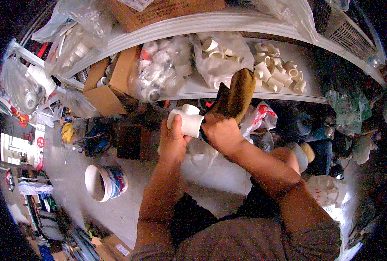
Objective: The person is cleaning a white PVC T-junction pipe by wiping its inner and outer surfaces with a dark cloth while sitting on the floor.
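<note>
A white plastic pipe tee fitting is held in my left hand, with the thumb across its near side. My right hand is closed around a dark, brownish-yellow cloth, which sticks up beyond the fist towards the shelf. The right fist is close beside the tee's right end; whether they touch I cannot tell. Beyond my hands, loose white pipe fittings lie in a pile on the shelf, beside an open clear bag of fittings.
Another clear bag of fittings and an open cardboard box stand on the shelf. A white bucket lies on its side on the floor at the left. Boxes and bags sit on the upper shelf.
</note>
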Demonstrator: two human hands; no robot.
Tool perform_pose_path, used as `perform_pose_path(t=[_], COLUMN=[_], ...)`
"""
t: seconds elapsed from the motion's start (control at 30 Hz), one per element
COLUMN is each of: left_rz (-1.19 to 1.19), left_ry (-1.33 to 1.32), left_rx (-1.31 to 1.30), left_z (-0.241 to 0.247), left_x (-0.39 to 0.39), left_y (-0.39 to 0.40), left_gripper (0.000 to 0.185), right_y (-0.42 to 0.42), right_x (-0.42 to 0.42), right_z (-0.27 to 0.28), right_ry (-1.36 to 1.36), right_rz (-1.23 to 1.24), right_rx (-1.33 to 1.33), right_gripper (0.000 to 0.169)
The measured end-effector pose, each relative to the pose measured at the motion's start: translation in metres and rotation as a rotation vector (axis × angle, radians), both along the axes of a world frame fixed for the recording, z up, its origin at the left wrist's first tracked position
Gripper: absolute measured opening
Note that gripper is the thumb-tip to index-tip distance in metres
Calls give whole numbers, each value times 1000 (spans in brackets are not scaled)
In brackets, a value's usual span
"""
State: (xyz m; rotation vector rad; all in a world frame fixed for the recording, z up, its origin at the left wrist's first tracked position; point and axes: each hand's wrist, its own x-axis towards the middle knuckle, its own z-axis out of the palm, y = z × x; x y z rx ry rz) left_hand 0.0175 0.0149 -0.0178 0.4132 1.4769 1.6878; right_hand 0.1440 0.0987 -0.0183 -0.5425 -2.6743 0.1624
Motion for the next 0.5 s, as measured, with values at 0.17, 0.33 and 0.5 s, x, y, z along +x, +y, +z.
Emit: perform_pose_path(t=[0.17,0.33,0.5], left_rz=[-45,-57,71], left_ry=[-37,-48,-166], left_rx=[17,31,244], left_z=[-8,-7,5], left_x=[-2,3,-11], left_y=[2,5,4], left_gripper=[60,58,47], right_y=[-6,-5,4], right_x=[12,18,29], right_z=[20,29,43], right_ry=[-154,-199,-159], right_rz=[-28,-8,69], right_rx=[-196,-288,-471], right_gripper=[17,26,18])
